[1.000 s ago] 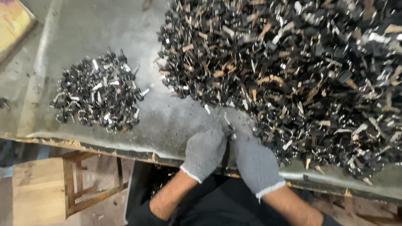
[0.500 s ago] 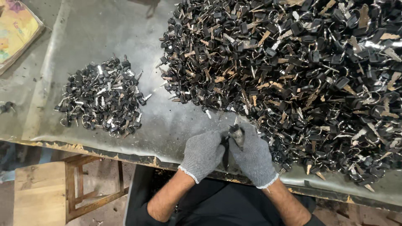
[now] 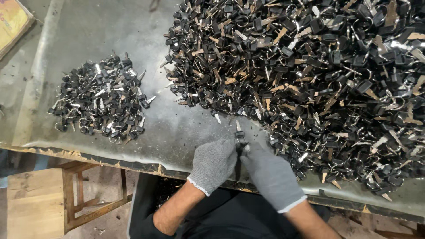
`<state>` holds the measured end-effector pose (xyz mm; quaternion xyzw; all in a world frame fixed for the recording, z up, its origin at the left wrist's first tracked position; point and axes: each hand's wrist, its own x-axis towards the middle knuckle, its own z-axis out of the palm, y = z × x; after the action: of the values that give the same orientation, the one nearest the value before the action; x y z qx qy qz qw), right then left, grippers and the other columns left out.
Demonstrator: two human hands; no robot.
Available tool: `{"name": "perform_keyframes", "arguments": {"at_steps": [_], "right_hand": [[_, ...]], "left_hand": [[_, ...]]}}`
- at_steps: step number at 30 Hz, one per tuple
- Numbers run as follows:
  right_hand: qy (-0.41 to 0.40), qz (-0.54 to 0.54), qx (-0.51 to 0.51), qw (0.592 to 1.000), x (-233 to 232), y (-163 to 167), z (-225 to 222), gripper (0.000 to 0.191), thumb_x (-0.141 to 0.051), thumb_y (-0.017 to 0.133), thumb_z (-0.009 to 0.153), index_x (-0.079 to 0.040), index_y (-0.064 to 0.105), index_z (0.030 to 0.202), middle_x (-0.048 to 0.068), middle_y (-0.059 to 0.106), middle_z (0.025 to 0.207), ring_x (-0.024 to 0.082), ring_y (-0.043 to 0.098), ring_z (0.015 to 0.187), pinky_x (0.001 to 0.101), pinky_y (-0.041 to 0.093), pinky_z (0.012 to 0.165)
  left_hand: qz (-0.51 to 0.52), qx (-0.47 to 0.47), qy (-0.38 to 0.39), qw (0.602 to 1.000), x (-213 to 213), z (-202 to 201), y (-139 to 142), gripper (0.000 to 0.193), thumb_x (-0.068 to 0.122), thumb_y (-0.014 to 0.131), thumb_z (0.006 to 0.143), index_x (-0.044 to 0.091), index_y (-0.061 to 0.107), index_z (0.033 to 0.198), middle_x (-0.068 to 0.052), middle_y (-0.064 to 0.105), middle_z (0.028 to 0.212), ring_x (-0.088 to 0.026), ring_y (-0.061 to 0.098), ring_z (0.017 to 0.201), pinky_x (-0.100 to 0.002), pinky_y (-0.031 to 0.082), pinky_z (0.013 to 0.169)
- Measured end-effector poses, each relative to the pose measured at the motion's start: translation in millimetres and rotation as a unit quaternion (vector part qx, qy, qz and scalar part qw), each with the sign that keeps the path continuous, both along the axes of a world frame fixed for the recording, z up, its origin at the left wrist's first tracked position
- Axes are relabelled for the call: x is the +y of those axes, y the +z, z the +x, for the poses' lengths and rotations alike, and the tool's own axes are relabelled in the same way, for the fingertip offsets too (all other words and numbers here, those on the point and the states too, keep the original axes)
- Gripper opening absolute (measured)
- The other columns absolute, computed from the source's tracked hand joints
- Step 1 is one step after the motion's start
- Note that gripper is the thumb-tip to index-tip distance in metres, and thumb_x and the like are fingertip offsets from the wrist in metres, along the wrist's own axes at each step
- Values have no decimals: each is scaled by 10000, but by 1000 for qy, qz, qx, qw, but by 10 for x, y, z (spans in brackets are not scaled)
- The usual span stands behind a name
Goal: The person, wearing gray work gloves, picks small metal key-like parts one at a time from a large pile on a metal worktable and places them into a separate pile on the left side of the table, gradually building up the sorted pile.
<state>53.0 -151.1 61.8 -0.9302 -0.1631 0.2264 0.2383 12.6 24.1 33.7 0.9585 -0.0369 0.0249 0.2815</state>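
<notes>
**Together on one key at the near edge of the table**

Right now we have both gloved hands pressed close together at the near edge of the table, pinching one small key between them. Our left hand comes in from the left with its grey knit fingers curled around the key's black head, and our right hand meets it from the right, fingertips touching the same piece. The key's metal blade sticks up and away from us, just clear of the gloves.

Just beyond and to the right of our hands spreads the big heap of keys, black heads, rings and tan tags tangled together, covering most of the far and right part of the grey sheet surface. Its near edge lies just beside our right hand. Well apart on the left sits the smaller pile of keys, also black and silver, with bare surface between it and our hands.

A yellow flat object shows at the far left corner. Below the table edge on the left stands a wooden stool.
</notes>
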Motion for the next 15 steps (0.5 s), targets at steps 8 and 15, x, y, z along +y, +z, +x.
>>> {"name": "perform_keyframes", "arguments": {"at_steps": [8,15], "right_hand": [[124,-43,-72,989,-42,-8,103,404,-187,579,950,-10,475,1299,205,715,890,367,742,691,468,599,543],[132,-157,-92,974,0,-44,-23,351,-170,568,951,-29,491,1263,216,679,1010,342,747,692,427,615,511]], "left_hand": [[-21,-41,26,999,-34,-3,40,188,146,660,881,96,696,1058,-114,687,758,-358,691,677,-499,526,590],[-9,-51,16,999,-27,-18,-58,107,190,702,818,118,668,889,-112,672,758,-353,684,689,-499,531,627]]}}
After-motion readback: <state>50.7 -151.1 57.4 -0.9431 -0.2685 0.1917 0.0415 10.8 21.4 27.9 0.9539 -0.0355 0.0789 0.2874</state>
